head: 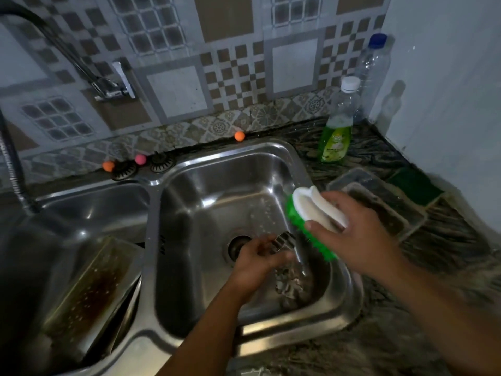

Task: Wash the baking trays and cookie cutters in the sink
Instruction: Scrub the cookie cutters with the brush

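Open basin (pixel 217 191) behind hands

Two bare forearms reach into view from the bottom edge, with no sleeves, gloves or cuffs visible on either one. The left hand (pixel 260 256) and the right hand (pixel 355 240) show no rings, and neither wrist carries a watch, band or bracelet. The fingernails that show on the right hand are short and unpainted. Motion blur softens the finer detail of the left hand's fingers (pixel 282 257).
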